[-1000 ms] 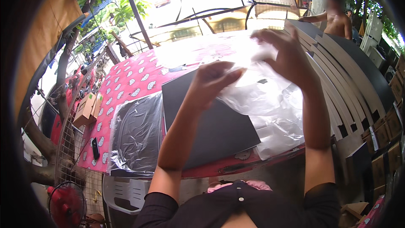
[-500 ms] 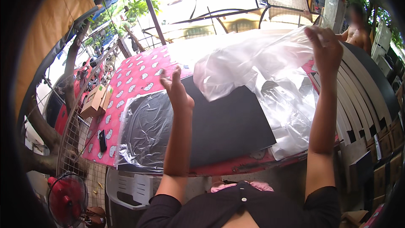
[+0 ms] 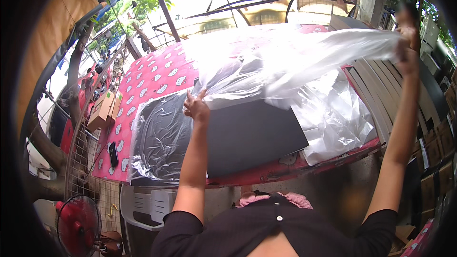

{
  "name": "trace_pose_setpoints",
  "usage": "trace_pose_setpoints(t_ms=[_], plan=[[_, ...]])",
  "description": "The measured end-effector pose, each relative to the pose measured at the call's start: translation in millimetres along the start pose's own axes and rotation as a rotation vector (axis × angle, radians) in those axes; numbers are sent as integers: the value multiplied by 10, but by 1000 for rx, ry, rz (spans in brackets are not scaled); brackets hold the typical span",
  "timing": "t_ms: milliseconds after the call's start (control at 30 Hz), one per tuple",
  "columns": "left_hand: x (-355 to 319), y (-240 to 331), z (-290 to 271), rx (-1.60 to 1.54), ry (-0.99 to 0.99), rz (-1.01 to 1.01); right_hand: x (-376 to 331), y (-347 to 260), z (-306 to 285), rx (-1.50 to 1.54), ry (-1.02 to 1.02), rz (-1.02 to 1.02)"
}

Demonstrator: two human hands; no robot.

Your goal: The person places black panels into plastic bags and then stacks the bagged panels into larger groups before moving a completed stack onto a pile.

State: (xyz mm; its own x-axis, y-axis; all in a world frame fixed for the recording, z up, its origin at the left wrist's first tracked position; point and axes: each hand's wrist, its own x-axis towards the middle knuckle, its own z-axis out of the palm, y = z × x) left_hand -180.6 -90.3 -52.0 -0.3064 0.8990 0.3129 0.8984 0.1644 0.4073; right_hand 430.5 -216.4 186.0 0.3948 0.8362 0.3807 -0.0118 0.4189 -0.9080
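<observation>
"Making out the right hand [image 3: 407, 58]?"
"Blurred, but I see it clutching film [image 3: 328, 62] that hides the far part of the board [image 3: 257, 135]. Glare blots the film. At its left end, the left hand's [image 3: 197, 108] grip, I can't tell."

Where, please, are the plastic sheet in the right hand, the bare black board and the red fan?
Plastic sheet [image 3: 316, 62], head view: middle of its raised part.
Black board [image 3: 254, 138], head view: centre of its bare top.
Red fan [image 3: 77, 225], head view: middle of its round cage.
</observation>
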Motion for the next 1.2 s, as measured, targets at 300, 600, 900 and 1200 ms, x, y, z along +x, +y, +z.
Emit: trace_pose_setpoints(t_ms=[300,600,900,1200], plan=[[-291,-874,163,162,-53,169,-1195,1336,-453,-924,138,-104],[-994,-1540,-509,-26,-686,39,-1110,1214,680,-1837,-363,141],[-1177,-1009,-465,-878,-593,-611,-1404,2899,3655,-1340,-1085,-453],[-1203,-994,-569,-1660,-73,-719,-2898,1046,4002,-919,-2029,-354]])
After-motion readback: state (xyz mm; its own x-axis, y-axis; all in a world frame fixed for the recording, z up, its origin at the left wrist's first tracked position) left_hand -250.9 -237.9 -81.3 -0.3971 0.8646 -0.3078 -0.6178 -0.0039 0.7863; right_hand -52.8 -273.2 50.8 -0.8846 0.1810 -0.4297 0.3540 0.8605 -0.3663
